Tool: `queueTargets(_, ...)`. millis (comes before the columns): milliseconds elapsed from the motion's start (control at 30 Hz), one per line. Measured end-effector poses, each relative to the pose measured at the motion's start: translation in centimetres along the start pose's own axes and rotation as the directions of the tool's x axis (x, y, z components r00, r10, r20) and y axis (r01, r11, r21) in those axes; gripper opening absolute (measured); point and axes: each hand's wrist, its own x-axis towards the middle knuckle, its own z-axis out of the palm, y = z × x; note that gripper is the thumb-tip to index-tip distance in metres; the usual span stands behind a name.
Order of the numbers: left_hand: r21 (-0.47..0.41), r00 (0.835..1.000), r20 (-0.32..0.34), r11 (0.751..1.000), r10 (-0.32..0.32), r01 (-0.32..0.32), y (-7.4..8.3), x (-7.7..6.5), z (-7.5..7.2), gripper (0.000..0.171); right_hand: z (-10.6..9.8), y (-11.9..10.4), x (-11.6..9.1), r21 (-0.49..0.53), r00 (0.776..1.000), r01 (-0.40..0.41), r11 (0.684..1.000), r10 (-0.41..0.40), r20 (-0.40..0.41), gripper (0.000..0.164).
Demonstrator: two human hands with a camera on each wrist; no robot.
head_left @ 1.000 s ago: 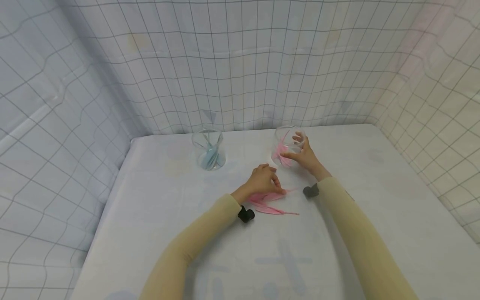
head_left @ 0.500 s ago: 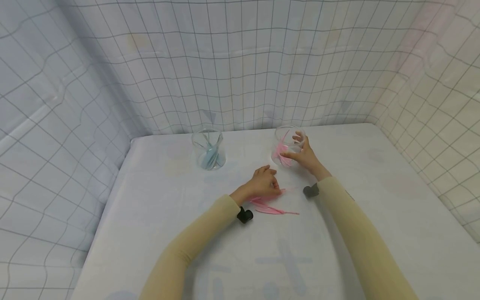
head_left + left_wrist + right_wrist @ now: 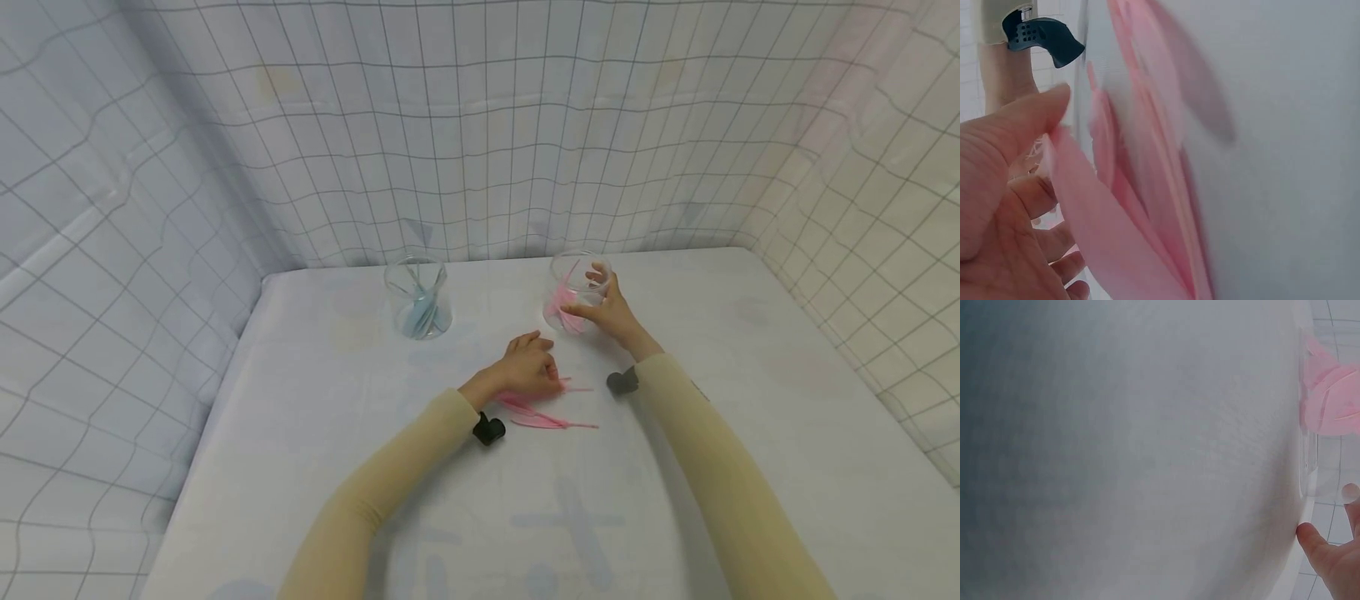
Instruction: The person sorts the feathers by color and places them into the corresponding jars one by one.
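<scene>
Near the middle of the table in the head view, my left hand [image 3: 527,368] pinches a pink feather [image 3: 1094,212] between thumb and index finger. Its other fingers are loosely bent. More pink feathers [image 3: 546,421] lie right beneath and beside that hand, partly covered by it. Farther back, my right hand [image 3: 611,312] curls around the right side of a clear round container [image 3: 555,275], thumb in front and fingers behind. Inside stand several pink feathers [image 3: 1335,400], quills leaning up. Only part of the right hand shows in the right wrist view.
A second clear container [image 3: 397,312] with several light blue feathers [image 3: 423,312] stands to the left at the back. A white cloth covers the table [image 3: 322,400]. Grid-patterned curtains [image 3: 480,125] enclose the back and both sides.
My left hand has drawn slightly back to the left, and a feather's quill now points right from its fingertips. My right hand and the containers keep their places.
</scene>
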Motion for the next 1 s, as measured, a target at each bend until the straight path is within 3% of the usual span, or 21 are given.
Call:
queueTargets(167,-0.1,0.999,-0.037,0.995,0.006,-0.009,-0.6,0.3,-0.2,0.025,-0.1,0.0,0.0,0.002,1.0,0.002,1.0,-0.002,0.007,0.092)
queueTargets(333,-0.223,0.992,-0.117,0.973,0.038,-0.063,-1.0,0.2,-1.1,0.023,0.0,0.0,0.1,0.0,1.0,0.006,1.0,-0.006,0.001,0.093)
queueTargets(533,-0.283,0.956,-0.292,0.952,0.03,-0.117,-1.0,0.7,-2.7,0.022,-0.1,2.0,1.1,0.004,1.0,0.011,1.0,-0.011,-0.021,0.097)
queueTargets(700,-0.31,0.889,-0.458,0.94,-0.013,-0.146,-0.6,1.4,-4.6,0.021,-0.2,2.9,1.5,-0.014,0.999,0.026,1.0,-0.026,-0.032,0.097)
queueTargets(833,-0.349,0.807,-0.588,0.917,-0.054,-0.193,-0.3,2.4,-6.3,0.023,-0.1,2.9,1.5,-0.013,0.999,0.027,1.0,-0.028,-0.038,0.096)
queueTargets(933,-0.435,0.748,-0.652,0.869,-0.122,-0.238,-0.1,3.3,-7.4,0.025,-0.1,2.9,1.4,-0.01,0.999,0.021,1.0,-0.021,-0.041,0.095)
queueTargets(1000,-0.528,0.726,-0.664,0.799,-0.178,-0.287,0.1,3.8,-8.0,0.027,0.0,2.9,1.4,-0.014,0.999,0.019,1.0,-0.019,-0.039,0.094)
